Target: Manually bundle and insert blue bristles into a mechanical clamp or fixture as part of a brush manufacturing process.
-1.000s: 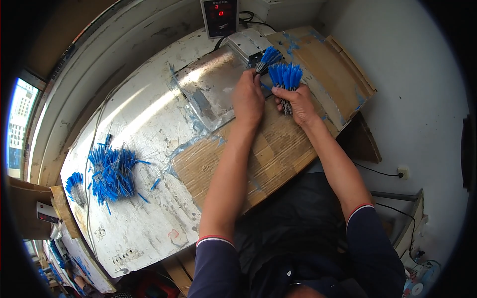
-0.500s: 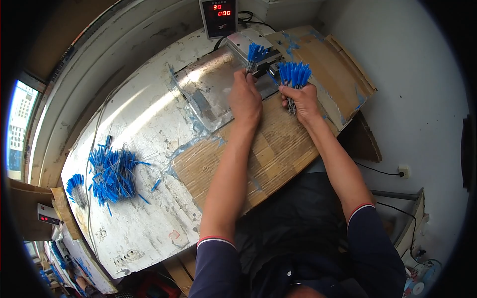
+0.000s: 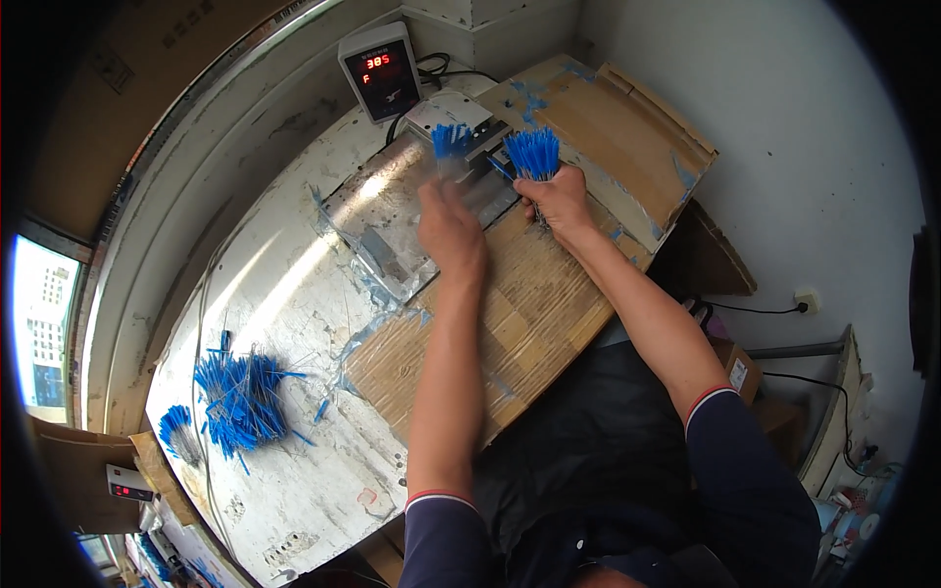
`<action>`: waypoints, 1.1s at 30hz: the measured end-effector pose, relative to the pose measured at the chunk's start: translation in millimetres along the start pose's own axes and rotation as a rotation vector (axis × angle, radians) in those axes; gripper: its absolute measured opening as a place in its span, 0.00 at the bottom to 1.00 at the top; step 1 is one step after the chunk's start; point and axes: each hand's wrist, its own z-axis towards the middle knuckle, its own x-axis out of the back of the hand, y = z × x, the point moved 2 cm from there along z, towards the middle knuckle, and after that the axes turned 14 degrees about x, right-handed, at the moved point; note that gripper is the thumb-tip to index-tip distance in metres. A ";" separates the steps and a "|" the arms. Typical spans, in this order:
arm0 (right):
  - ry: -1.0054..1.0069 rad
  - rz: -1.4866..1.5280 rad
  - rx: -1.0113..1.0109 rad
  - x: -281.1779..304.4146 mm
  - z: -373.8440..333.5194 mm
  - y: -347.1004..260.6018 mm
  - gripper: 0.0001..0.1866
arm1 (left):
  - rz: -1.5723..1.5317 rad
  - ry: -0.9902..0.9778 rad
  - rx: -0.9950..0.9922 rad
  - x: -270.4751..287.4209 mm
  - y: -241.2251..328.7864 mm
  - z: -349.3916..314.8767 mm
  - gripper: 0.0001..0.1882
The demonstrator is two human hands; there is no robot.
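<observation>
My left hand (image 3: 453, 227), blurred by motion, is closed on a small bunch of thin wires with blue ends (image 3: 452, 139) over the metal plate. In my right hand (image 3: 561, 199) a thicker bundle of blue-ended wires (image 3: 532, 153) stands with its blue ends up and its bare wire ends hanging below the fist. Between the two bunches sits a dark metal fixture (image 3: 487, 147) on the metal plate (image 3: 377, 211). A single blue piece (image 3: 500, 169) sticks out beside the fixture, close to my right hand.
A large heap of blue-ended wires (image 3: 240, 402) lies on the white table (image 3: 323, 470) at left, with a smaller bunch (image 3: 177, 433) beside it. Behind the fixture stands a display box (image 3: 380, 73) with red digits. Cardboard (image 3: 510, 304) covers the near edge; a wall (image 3: 784, 176) rises at right.
The view has shifted. My left hand has drawn its bunch away from the fixture, leftward from my right hand, which still grips its bundle. The red digits on the display box have changed.
</observation>
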 end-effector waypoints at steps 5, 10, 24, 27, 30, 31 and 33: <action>0.002 -0.024 -0.012 -2.3 3.0 2.0 0.05 | -0.009 0.029 -0.022 1.4 -1.4 1.9 0.08; -0.004 -0.044 -0.005 -2.6 5.3 2.6 0.04 | 0.008 0.052 -0.049 2.6 1.6 1.8 0.08; 0.036 -0.070 -0.033 -9.4 5.8 3.5 0.04 | 0.114 0.210 -0.135 -1.0 -3.3 4.1 0.10; 0.032 -0.035 -0.046 -6.0 7.2 7.3 0.05 | 0.129 0.182 -0.144 -2.5 -2.8 4.2 0.09; 0.008 0.038 -0.052 -3.0 4.2 7.2 0.07 | 0.215 0.109 -0.136 -1.8 -2.3 0.6 0.08; -0.007 0.093 -0.041 -3.0 2.0 6.4 0.08 | 0.262 0.042 -0.099 -2.2 -3.4 1.0 0.08; -0.012 0.119 -0.043 1.3 0.0 4.7 0.08 | 0.304 -0.027 -0.062 -2.6 -0.1 1.2 0.08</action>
